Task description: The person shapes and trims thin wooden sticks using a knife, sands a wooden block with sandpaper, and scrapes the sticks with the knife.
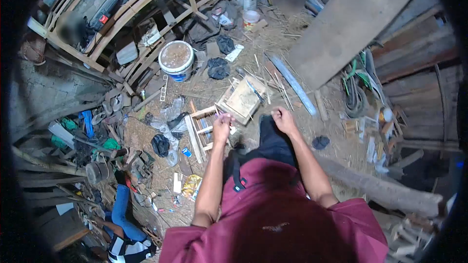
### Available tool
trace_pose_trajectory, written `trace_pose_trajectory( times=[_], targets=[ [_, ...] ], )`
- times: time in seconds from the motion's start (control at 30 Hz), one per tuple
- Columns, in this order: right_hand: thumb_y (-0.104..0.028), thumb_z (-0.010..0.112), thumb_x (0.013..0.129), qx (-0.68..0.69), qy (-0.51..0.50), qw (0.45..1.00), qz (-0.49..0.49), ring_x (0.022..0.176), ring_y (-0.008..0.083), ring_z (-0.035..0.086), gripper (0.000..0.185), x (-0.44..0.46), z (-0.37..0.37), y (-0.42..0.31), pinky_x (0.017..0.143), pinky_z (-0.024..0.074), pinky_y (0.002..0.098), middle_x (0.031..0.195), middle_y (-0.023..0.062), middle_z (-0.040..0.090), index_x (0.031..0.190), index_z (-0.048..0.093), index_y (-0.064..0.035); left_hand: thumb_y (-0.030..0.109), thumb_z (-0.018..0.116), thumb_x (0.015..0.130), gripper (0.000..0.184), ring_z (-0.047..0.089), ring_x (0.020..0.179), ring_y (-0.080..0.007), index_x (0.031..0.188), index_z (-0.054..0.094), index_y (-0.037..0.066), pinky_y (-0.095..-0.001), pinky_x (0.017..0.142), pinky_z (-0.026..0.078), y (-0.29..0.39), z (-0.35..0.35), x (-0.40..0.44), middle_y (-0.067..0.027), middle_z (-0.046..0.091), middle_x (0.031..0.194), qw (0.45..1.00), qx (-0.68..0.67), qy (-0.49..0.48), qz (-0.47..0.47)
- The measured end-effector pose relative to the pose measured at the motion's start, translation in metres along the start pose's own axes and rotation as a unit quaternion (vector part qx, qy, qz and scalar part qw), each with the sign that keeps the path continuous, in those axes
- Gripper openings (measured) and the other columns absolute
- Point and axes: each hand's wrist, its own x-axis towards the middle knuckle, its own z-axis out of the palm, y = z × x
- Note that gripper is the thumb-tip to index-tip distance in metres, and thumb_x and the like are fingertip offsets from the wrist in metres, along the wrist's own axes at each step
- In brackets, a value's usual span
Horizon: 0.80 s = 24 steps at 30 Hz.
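My left hand (pixel 223 125) is raised beside a small wooden frame (pixel 204 127) with slats, its fingers curled together; what they hold, if anything, is too small to make out. My right hand (pixel 282 119) hovers over my dark trousers, fingers bent inward, and its grip is also too small to read. Ahead of both hands a pale wooden block or box (pixel 242 100) lies on the ground, with a blue-handled tool (pixel 255 91) resting on top of it.
A white bucket (pixel 176 61) stands ahead on the left, a smaller tub (pixel 251 18) farther off. A large board (pixel 353 24) leans at the right. A blue-grey bar (pixel 292 84) lies on the ground. Another person's jeans-clad leg (pixel 121 209) shows at lower left.
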Motion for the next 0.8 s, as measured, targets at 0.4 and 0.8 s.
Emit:
trace_pose_trajectory(
  times=[0.4,0.8],
  targets=[
    [-0.023,0.067,0.084,-0.104,-0.131,0.981,-0.099,0.086,0.0389,0.064,0.028,0.242,0.141,0.236,0.076,0.0509,0.0469,0.09,0.0201,0.066,0.101,0.061,-0.0019,0.025,0.051,0.088,0.031,0.061,0.081,-0.0493,0.088,0.065,-0.003,-0.0503,0.074,0.05,-0.206,0.098,0.126,-0.0301,0.063,0.082,0.933,0.305,0.166,-0.091],
    [-0.031,0.071,0.083,-0.148,-0.045,0.986,-0.067,0.098,0.0453,0.055,0.049,0.315,0.265,0.365,0.082,0.0467,0.0496,0.108,0.0281,0.052,0.111,0.05,0.0039,0.031,0.068,0.086,0.037,0.064,0.085,-0.0415,0.097,0.052,-0.001,-0.0486,0.074,0.051,-0.364,0.128,0.264,-0.022,0.065,0.085,0.923,0.355,0.096,-0.113]
  ],
)
